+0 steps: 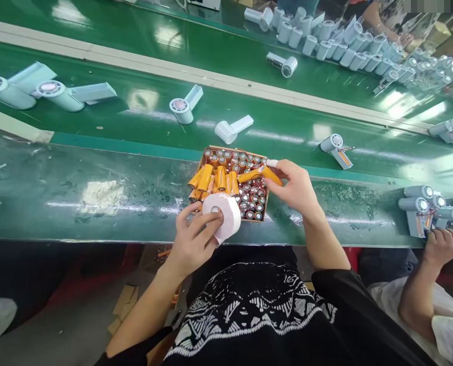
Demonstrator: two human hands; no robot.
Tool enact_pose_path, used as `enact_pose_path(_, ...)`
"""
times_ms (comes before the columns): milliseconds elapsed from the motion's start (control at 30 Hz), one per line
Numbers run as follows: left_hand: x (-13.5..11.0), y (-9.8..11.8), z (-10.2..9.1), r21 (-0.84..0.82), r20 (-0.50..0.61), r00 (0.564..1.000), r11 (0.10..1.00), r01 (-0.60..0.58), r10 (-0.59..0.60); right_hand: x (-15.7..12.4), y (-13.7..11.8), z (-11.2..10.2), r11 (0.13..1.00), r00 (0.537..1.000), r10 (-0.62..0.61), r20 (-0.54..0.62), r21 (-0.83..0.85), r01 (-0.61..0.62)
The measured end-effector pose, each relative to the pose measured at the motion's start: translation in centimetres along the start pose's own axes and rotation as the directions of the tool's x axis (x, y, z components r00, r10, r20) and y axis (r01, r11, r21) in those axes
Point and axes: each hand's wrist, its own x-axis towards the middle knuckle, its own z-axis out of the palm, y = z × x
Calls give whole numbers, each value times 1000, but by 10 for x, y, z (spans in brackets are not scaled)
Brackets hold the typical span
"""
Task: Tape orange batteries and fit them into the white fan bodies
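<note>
Gripping a fat roll of white tape (221, 216), the left hand (194, 239) wraps its fingers around the roll and holds it up on its side, over the near corner of a cardboard tray (232, 149). I cannot tell if the roll touches the tray. The right hand (293, 188) pinches an orange battery pack (260, 175) between thumb and fingers, just past the tray's right edge, and a small white tip pokes out near the thumb. Holding the pack and the roll close together keeps them both over the tray and near the person's body.

The tray sits on a dark green bench (59, 203), right in front of the person, so the hands need only a short reach. It is packed with standing batteries (249, 195), and more orange packs (215, 178) lie on top. The tray's near side is close to the bench's front edge, so the left hand hangs partly past it. Behind the bench runs a green conveyor belt (142, 114) with white plastic housings (181, 111) spaced along it. Off to the right, a co-worker's hand (442, 246) works among more housings.
</note>
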Motion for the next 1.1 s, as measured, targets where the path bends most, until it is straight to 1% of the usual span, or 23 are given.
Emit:
enact_pose_path(67, 3, 0, 2, -5, -13, 1000, 1000, 0, 0, 1, -6, -3, 987, 995, -97, -16, -128, 94)
enact_pose_path(100, 5, 0, 3, -7, -19, 1000, 1000, 1, -1, 1, -8, -3, 976, 991, -133, 0, -173, 131)
enact_pose_path(167, 8, 1, 6, -11, -20, 1000, 1000, 3, -4, 2, -9, -2, 956, 983, -162, 89, -232, 178)
enact_pose_path(267, 11, 3, 8, -21, -16, 1000, 1000, 16, -16, 1, -6, 4, 938, 977, -101, 186, -310, 156)
enact_pose_path(333, 11, 3, 9, -36, -22, 1000, 999, 17, -17, 0, -6, 7, 886, 970, -12, 244, -447, 123)
enact_pose_path(367, 11, 4, 9, -45, -21, 1000, 999, 19, -20, -1, -7, 8, 844, 955, 24, 296, -517, 139)
enact_pose_path(400, 10, 4, 9, -52, -16, 1000, 998, 21, -22, -2, -10, 8, 805, 933, 39, 356, -564, 182)
enact_pose_path(433, 10, 4, 9, -55, -11, 1000, 998, 22, -23, -3, -12, 7, 779, 913, 29, 407, -581, 234)
enact_pose_path(467, 10, 4, 9, -56, -8, 1000, 998, 20, -20, -3, -15, 5, 771, 904, -5, 428, -574, 276)
enact_pose_path(500, 9, 4, 9, -57, -11, 1000, 998, 15, -16, -3, -18, 4, 778, 911, -54, 409, -555, 295)
enact_pose_path(533, 9, 4, 9, -57, -19, 1000, 998, 7, -8, -3, -19, 2, 797, 931, -106, 348, -530, 289)
enact_pose_path(600, 10, 5, 9, -58, -37, 999, 998, -8, 6, -2, -19, 3, 855, 977, -150, 154, -476, 206)
enact_pose_path(667, 11, 7, 9, -55, -36, 999, 998, -6, 4, -3, -15, 8, 930, 995, -103, -17, -356, 90)
enact_pose_path(700, 11, 8, 9, -52, -32, 999, 999, -4, 2, -3, -12, 11, 967, 996, -61, -62, -251, 43)
enact_pose_path(733, 12, 9, 9, -46, -25, 1000, 999, -3, 2, -5, -9, 15, 993, 997, -12, -82, -118, 3)
enact_pose_path(767, 13, 11, 9, -39, -15, 1000, 999, -2, 1, -7, -6, 18, 999, 996, 35, -82, 34, -32)
enact_pose_path(833, 14, 13, 8, -24, 6, 1000, 1000, -7, 7, -12, -4, 22, 946, 993, 103, -63, 314, -78)
enact_pose_path(867, 15, 13, 8, -21, 15, 1000, 1000, -12, 12, -15, -4, 23, 908, 991, 124, -57, 410, -90)
enact_pose_path(900, 15, 14, 8, -22, 22, 1000, 1000, -16, 16, -18, -4, 22, 878, 989, 136, -58, 470, -93)
enact_pose_path(933, 15, 14, 8, -26, 25, 1000, 999, -18, 19, -21, -4, 21, 865, 988, 137, -70, 494, -85)
enact_pose_path(967, 15, 14, 9, -30, 24, 1000, 999, -17, 17, -25, -4, 20, 872, 988, 126, -91, 485, -67)
enact_pose_path(1000, 15, 14, 9, -33, 21, 1000, 999, -16, 16, -28, -4, 18, 896, 988, 105, -112, 442, -46)
enact_pose_path(1100, 15, 15, 9, -34, 24, 999, 999, -22, 22, -37, -1, 15, 974, 987, -1, -162, 223, 37)
